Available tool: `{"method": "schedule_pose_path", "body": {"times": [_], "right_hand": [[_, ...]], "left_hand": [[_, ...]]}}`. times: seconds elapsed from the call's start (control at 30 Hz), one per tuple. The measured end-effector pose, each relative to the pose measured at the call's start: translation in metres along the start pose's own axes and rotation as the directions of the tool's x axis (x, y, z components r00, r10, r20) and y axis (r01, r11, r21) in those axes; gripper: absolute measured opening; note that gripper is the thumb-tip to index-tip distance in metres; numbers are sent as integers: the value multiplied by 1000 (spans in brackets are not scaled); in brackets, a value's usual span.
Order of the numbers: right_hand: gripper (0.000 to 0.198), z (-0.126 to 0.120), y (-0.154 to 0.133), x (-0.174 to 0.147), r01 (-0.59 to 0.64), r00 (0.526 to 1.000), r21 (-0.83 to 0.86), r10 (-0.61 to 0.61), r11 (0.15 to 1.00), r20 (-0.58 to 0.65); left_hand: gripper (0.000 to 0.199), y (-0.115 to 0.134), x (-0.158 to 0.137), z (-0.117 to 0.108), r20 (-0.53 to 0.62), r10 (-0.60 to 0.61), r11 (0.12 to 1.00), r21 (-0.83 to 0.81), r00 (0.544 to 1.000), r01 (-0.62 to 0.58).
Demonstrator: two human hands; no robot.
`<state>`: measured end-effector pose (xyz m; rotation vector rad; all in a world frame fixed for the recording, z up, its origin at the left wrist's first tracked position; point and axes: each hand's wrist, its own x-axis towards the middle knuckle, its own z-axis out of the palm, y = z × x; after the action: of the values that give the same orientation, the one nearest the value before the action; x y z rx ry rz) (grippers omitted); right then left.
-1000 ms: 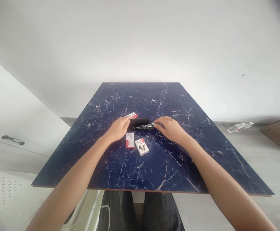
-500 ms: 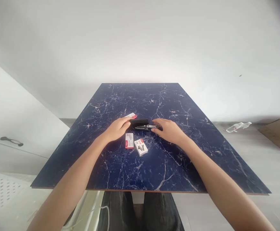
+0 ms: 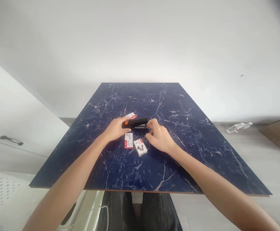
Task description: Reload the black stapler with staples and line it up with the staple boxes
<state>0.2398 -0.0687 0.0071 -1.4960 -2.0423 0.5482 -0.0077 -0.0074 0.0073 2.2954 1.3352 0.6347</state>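
Observation:
A black stapler with an orange patch near its left end lies across the table's middle, a silver metal strip showing along its inside. My left hand is closed around the stapler's left end, thumb in front and fingers behind. At the opposite end, my right hand has its fingertips pinched at the metal part; the exact contact is too small to make out. Just below the stapler lie a red-and-white small box and a white box with a stapler picture. Behind it rests another red-and-white box, partly hidden.
The dark blue marble-patterned table has its near edge just above my legs. A white cabinet with a dark handle stands on the left. On the floor to the right are a clear plastic bottle and a cardboard box.
The silver metal part that stuck out at the stapler's right end no longer protrudes. My right hand has moved left, its fingers now pinched. My left hand has shifted slightly, exposing the orange patch.

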Motion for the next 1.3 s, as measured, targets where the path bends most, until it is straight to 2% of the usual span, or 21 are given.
{"method": "schedule_pose_path", "body": {"times": [0.13, 0.2, 0.27, 0.33, 0.43, 0.53, 0.6, 0.7, 0.77, 0.9, 1.0, 1.07, 1.13, 1.3], "right_hand": [[38, -2, 1, 4, -8, 997, 131, -2, 991, 71], [31, -3, 2, 7, -28, 998, 162, 19, 986, 58], [19, -4, 5, 10, -51, 999, 132, 53, 990, -11], [7, -8, 11, 12, -44, 996, 56, 48, 997, -73], [21, -22, 16, 10, 57, 995, -47, -61, 997, -85], [27, -40, 10, 3, 220, 974, -14, -219, 975, 58], [25, -46, -1, -4, 313, 924, 69, -320, 947, 208], [27, -42, -16, -13, 390, 843, 112, -404, 914, 356], [24, -32, -20, -16, 423, 824, 53, -408, 905, 392], [22, -19, -18, -17, 440, 838, -68, -383, 895, 388], [27, -22, -18, -16, 446, 843, -122, -371, 887, 389], [28, -27, -19, -17, 455, 851, -197, -359, 868, 383], [26, -32, -19, -17, 453, 863, -278, -338, 847, 376], [23, -44, -14, -19, 413, 887, -358, -281, 838, 365]], "left_hand": [[58, 10, 1, 9, -50, -39, 997, 68, 998, 42], [60, 21, 0, 15, -55, -43, 996, 78, 998, 47], [59, 33, -2, 17, 37, -19, 1000, -3, 999, 19], [60, 39, -6, 11, 186, 33, 994, -104, 982, -13], [73, 35, -14, -9, 316, 87, 995, -73, 945, -67], [87, 24, -20, -27, 422, 102, 993, 11, 901, -117], [91, 20, -22, -32, 464, 84, 993, 30, 882, -110], [88, 18, -22, -29, 434, 39, 993, 81, 900, -82], [81, 17, -21, -23, 366, 42, 990, 110, 930, -88], [62, 6, -11, -10, 160, 152, 975, 136, 975, -175], [53, -11, 0, -3, 6, 156, 970, 189, 988, -155], [48, -20, 4, -1, -11, 122, 974, 194, 992, -117], [45, -24, 6, -3, 24, 112, 979, 171, 993, -115], [41, -16, 5, -11, 27, 105, 988, 108, 994, -107]]}}
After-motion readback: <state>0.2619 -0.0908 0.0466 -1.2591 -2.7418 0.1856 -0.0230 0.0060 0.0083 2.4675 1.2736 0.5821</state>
